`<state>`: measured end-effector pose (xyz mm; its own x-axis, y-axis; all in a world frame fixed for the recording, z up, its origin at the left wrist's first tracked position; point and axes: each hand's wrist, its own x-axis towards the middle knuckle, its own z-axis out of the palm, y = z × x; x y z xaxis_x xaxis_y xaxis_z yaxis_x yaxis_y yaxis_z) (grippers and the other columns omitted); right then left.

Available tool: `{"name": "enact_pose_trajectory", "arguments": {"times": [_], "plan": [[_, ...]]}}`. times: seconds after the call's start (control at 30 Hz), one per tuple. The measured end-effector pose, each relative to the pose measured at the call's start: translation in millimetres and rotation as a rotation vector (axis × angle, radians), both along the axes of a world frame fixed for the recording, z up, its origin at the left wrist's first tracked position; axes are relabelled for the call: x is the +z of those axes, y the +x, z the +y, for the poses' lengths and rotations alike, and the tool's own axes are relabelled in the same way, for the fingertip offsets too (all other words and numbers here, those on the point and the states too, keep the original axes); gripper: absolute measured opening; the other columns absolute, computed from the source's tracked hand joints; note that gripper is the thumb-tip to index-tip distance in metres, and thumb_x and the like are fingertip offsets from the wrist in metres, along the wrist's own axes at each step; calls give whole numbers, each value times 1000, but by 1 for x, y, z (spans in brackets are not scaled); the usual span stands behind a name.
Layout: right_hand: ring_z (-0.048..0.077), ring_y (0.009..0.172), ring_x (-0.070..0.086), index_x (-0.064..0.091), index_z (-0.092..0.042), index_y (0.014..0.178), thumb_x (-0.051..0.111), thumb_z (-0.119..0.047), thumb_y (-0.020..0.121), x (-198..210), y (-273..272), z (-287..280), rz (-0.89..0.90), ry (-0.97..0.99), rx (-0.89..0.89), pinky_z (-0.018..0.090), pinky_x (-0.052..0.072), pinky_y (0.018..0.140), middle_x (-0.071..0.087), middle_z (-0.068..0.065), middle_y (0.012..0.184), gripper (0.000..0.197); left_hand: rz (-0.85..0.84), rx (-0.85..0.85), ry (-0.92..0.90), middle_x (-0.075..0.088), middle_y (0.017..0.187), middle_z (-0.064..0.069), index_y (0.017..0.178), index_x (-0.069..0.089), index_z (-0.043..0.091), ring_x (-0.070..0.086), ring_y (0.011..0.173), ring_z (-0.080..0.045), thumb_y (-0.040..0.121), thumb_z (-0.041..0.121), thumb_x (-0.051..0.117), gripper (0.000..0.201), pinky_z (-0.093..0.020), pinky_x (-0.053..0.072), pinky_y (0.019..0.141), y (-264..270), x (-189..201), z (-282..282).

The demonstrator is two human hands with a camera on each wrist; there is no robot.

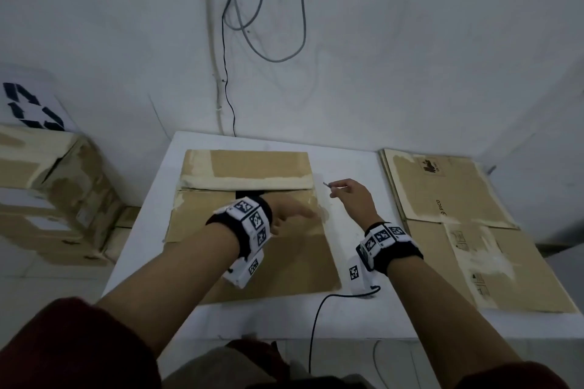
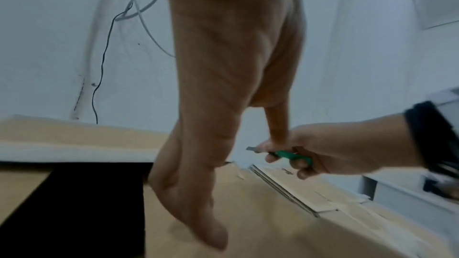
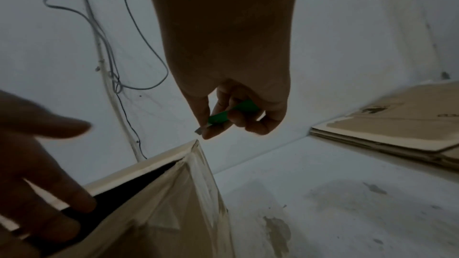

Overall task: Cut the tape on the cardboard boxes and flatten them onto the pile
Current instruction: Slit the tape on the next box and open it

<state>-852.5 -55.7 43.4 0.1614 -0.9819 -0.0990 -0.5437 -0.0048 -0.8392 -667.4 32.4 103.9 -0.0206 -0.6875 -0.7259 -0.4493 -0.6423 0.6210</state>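
Observation:
A brown cardboard box [image 1: 252, 230] stands on the white table [image 1: 357, 316], its top flaps parted by a dark gap [image 1: 249, 194]. My left hand [image 1: 294, 218] lies over the box top with straight fingers [image 2: 211, 232]; in the right wrist view its fingertips [image 3: 82, 203] reach the edge of the gap. My right hand [image 1: 346, 194] hovers just past the box's far right corner [image 3: 196, 144], pinching a small green cutter [image 3: 231, 115] whose short blade [image 3: 200, 130] points at that corner. The cutter [image 2: 290, 156] also shows in the left wrist view.
A pile of flattened cardboard [image 1: 448, 199] lies on the table's right side. Taped boxes [image 1: 47, 193] are stacked left of the table. Cables [image 1: 240, 25] hang on the wall behind. A black cord [image 1: 316, 319] runs from my right wrist over the table's front edge.

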Motion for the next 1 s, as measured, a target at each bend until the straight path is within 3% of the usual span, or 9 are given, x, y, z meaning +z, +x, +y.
{"name": "enact_pose_trajectory", "arguments": {"times": [0.07, 0.17, 0.2, 0.27, 0.33, 0.5, 0.73, 0.93, 1.0], "plan": [[0, 67, 54, 65, -18, 100, 56, -32, 97, -3, 2, -8, 1, 12, -49, 21, 39, 61, 73, -5, 84, 17, 162, 281, 4, 50, 109, -14, 119, 43, 13, 50, 96, -29, 91, 28, 63, 38, -35, 40, 88, 4, -3, -16], [-1, 53, 48, 62, -15, 100, 54, -31, 99, -12, 7, -15, 9, 28, -65, 20, 39, 57, 74, -5, 80, 18, 536, 649, -125, 48, 132, -14, 137, 41, 6, 52, 113, -29, 92, 10, 60, 49, -33, 41, 92, 4, -31, -38], [-2, 49, 48, 61, -15, 101, 54, -32, 99, -14, 10, -17, -2, 36, -75, 19, 39, 54, 74, -4, 80, 18, 728, 820, -109, 52, 126, -12, 136, 42, 7, 54, 109, -25, 94, 12, 58, 46, -32, 46, 87, 3, -36, -41], [-1, 44, 46, 59, -15, 101, 55, -31, 99, -16, 15, -18, -47, 47, -105, 18, 38, 49, 74, -2, 80, 17, 854, 970, -133, 55, 121, -11, 128, 48, 6, 57, 107, -22, 96, 13, 57, 35, -29, 49, 85, 1, -48, -41], [4, 45, 44, 59, -12, 102, 55, -29, 98, -16, 19, -21, -95, 64, -128, 20, 38, 49, 73, 1, 81, 18, 882, 982, -130, 54, 121, -13, 120, 50, 3, 56, 112, -24, 96, 9, 55, 25, -30, 48, 91, 0, -56, -44], [0, 38, 40, 58, -11, 104, 55, -28, 99, -16, 26, -31, -108, 110, -108, 21, 37, 47, 72, 4, 83, 18, 920, 988, -105, 60, 101, -9, 92, 55, 6, 60, 83, -15, 96, 7, 55, 5, -27, 47, 91, 4, -64, -53], [6, 45, 41, 61, -11, 106, 55, -28, 99, -15, 31, -41, -102, 169, -28, 23, 35, 48, 71, 3, 81, 19, 981, 992, -89, 61, 104, -12, 97, 55, 1, 61, 90, -18, 97, 3, 52, 4, -31, 45, 101, 7, -77, -57], [-4, 43, 46, 60, -12, 102, 54, -25, 99, -19, 29, -44, -120, 96, -75, 22, 35, 47, 67, 0, 78, 15, 957, 988, -93, 62, 96, -9, 92, 56, 4, 61, 87, -17, 96, 3, 54, 4, -29, 47, 96, 7, -75, -60], [1, 39, 41, 61, -11, 102, 57, -26, 98, -22, 28, -45, -133, 132, -74, 21, 34, 44, 67, 1, 77, 16, 940, 982, -99, 62, 95, -9, 94, 56, 4, 61, 86, -17, 95, 3, 54, 3, -30, 47, 95, 6, -76, -61]]}}
